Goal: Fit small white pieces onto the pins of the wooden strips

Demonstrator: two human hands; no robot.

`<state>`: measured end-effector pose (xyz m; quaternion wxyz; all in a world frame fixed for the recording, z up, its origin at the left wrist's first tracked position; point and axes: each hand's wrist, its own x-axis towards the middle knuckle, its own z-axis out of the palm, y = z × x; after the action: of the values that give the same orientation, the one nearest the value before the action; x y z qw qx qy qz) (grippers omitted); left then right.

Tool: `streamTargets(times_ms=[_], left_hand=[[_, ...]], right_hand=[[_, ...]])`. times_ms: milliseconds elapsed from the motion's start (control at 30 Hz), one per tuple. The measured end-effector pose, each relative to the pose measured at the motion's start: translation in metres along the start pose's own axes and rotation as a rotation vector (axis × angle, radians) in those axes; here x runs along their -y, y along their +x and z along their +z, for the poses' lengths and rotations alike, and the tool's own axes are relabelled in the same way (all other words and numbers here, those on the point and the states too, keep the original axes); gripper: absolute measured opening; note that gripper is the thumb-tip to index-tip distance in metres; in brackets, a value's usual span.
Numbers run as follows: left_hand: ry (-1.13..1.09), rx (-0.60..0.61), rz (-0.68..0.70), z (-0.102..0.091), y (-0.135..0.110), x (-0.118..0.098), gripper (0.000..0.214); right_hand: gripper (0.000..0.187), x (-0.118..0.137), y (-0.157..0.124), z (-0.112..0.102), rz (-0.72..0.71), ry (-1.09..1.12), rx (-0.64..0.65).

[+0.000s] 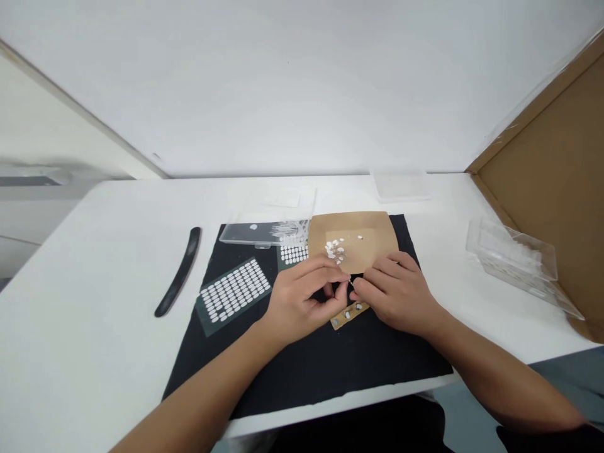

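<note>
Just in front of the cardboard tray, my left hand and my right hand meet with their fingertips nearly touching. Both are closed in a pinch around a small pale piece, mostly hidden by the fingers and too small to name. Beneath them a tan strip carries a few small white and greyish pieces; my right hand covers its far end. The brown tray behind my hands holds several loose white oval bits. To the left lies a dark green sheet with rows of white ovals.
A black mat lies under the work. A clear lidded case overlaps a second oval sheet. Left of the mat is a curved black nail file. Clear boxes stand right, beside a cardboard panel; another clear container sits behind.
</note>
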<state>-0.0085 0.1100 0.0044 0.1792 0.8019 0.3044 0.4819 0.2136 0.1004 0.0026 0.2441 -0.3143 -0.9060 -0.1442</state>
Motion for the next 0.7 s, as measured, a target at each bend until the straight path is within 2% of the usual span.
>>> streamTargets(times_ms=[200, 700], left_hand=[[0.003, -0.023, -0.054, 0.0026, -0.0014, -0.0034, 0.009], [0.016, -0.046, -0.059, 0.0021, 0.0006, -0.0068, 0.008]], right_hand=[[0.025, 0.0014, 0.0002, 0.0018, 0.004, -0.005, -0.005], [0.024, 0.0027, 0.0003, 0.003, 0.016, 0.019, -0.021]])
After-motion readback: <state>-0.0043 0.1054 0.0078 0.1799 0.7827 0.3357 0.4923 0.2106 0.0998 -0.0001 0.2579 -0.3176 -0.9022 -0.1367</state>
